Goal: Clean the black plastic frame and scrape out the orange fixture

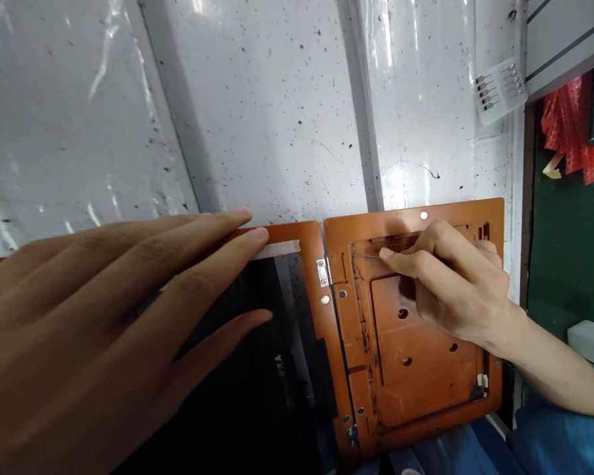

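Note:
An orange hinged fixture lies open on the bench. Its right plate (426, 382) has a recessed pocket with several holes. Its left frame (297, 232) surrounds a black panel (257, 402), with a strip of pale tape (282, 249) along the top edge. My left hand (94, 330) lies flat with fingers stretched out over the black panel and frame, fingertips near the tape. My right hand (450, 284) is closed in a pinch on a thin metal needle-like tool (366, 256), whose tip touches the upper left corner of the right plate's pocket.
A white, speckled, plastic-covered surface (257, 112) fills the background. A small clear card holding several needles (499, 89) is stuck at the upper right. Red foil material (574, 125) and a dark green surface (564, 264) lie at the right edge, with blue fabric (549, 442) below.

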### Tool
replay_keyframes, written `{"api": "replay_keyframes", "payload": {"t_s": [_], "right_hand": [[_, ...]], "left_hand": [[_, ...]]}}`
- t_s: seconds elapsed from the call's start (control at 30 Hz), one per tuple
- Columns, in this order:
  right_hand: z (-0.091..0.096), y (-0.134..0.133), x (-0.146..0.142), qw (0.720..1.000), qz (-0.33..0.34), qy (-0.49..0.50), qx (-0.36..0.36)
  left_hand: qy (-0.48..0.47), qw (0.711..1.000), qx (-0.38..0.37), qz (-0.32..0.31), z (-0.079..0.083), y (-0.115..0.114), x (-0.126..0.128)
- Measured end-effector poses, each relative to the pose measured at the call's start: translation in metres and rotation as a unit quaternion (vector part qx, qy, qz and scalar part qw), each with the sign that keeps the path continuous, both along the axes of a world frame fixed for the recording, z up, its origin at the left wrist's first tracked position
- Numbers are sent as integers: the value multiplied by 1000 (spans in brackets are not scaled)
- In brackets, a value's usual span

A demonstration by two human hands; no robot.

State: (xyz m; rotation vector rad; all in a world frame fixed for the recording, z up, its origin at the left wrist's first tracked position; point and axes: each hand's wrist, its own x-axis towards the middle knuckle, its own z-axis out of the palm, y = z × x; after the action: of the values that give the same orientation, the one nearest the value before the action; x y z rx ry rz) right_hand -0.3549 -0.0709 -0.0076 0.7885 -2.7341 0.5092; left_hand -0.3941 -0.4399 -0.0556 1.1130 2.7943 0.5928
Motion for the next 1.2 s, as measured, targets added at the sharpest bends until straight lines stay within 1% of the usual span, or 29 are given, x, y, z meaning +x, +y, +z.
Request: {"api": "replay_keyframes", "payload": {"t_s": [0.1,0.2,0.23,0.3,0.33,0.37,0.43,0.5,0.63,0.73,0.93,1.07,1.2], "right_hand": [[0,0,1,1000,-1,2,-5],[0,0,1,1000,-9,0,1],[0,0,1,1000,-8,-4,4],[0,1,1,1000,-3,-14,8],[0,1,1,1000,-1,-17,9],[0,1,1,1000,0,-17,7],[0,1,1,1000,-3,-14,5],[1,1,1,1000,-7,-12,9],[2,2,1,1000,-4,-14,14],[0,2,0,1000,1,-14,7],[0,2,1,1000,3,-20,0],[0,1,0,1000,-5,-15,-5],[0,1,0,1000,8,-23,-11]], "left_hand": [[-2,1000,2,0,14,1,-2],[-14,1000,2,9,37,14,-3],[-26,999,-6,17,46,21,-3],[-57,996,-31,54,59,33,-3],[-88,992,-61,68,62,37,-2],[-80,993,-49,75,63,39,-2],[-58,997,-27,38,57,34,1],[-33,999,-8,15,45,23,5],[-24,1000,-5,14,21,5,13],[-24,1000,-4,17,11,3,16],[-26,999,-3,19,2,9,17],[-27,999,-2,20,0,8,17],[-28,999,-2,21,0,8,19]]}}
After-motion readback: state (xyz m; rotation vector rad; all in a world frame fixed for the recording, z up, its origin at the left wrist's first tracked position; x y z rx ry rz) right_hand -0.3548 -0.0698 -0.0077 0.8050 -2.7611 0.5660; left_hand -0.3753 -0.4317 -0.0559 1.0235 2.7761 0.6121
